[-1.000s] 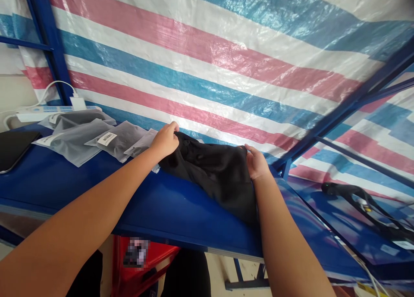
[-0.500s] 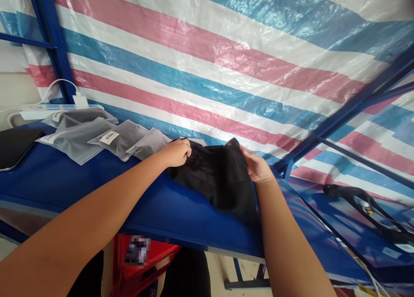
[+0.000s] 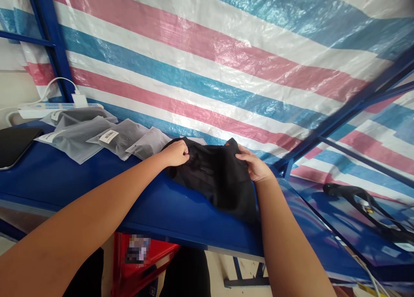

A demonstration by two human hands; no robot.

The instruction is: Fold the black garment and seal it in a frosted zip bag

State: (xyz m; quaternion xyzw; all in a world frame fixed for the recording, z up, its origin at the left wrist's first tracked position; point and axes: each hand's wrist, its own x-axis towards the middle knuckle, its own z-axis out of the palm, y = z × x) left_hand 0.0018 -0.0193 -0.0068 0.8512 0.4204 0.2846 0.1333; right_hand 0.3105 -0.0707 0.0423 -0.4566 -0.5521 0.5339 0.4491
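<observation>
A black garment [image 3: 216,178] lies bunched on the blue shelf [image 3: 106,193], with a small orange mark near its top edge. My left hand [image 3: 176,152] is closed on the garment's left side, fingers pinching the cloth. My right hand [image 3: 255,165] grips its right side, fingers curled over the fabric. Both arms reach forward from the bottom of the view.
Several grey plastic bags [image 3: 97,135] with white labels lie at the left of the shelf. Behind them sits a white power strip [image 3: 42,109], and a dark tablet [image 3: 14,144] at far left. A striped tarp [image 3: 226,64] backs the shelf. A red crate [image 3: 142,258] stands below.
Both hands have drawn the garment inward and folded it smaller. The left hand moved right and down; the right hand shifted slightly left over the cloth.
</observation>
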